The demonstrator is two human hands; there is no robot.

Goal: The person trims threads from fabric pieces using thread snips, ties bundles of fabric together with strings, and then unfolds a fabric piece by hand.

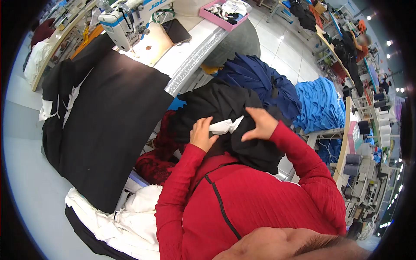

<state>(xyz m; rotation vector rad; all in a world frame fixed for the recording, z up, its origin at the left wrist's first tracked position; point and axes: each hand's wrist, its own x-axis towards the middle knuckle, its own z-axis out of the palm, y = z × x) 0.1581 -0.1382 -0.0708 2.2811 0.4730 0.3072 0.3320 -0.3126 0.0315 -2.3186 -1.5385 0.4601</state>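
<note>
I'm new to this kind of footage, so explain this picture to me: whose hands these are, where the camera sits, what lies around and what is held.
These are a person's own bare hands, in red sleeves. There is one picture, from a camera on that person's head looking forward and down; its lens bends the edges.

The left hand has its grip on one end of a crumpled white piece, whose material I cannot tell. The right hand is open near the other end. Beneath is bunched black fabric.

On the sewing table are a sewing machine, a smartphone and a pink tray. Beyond the hands are navy and light blue fabric.
</note>
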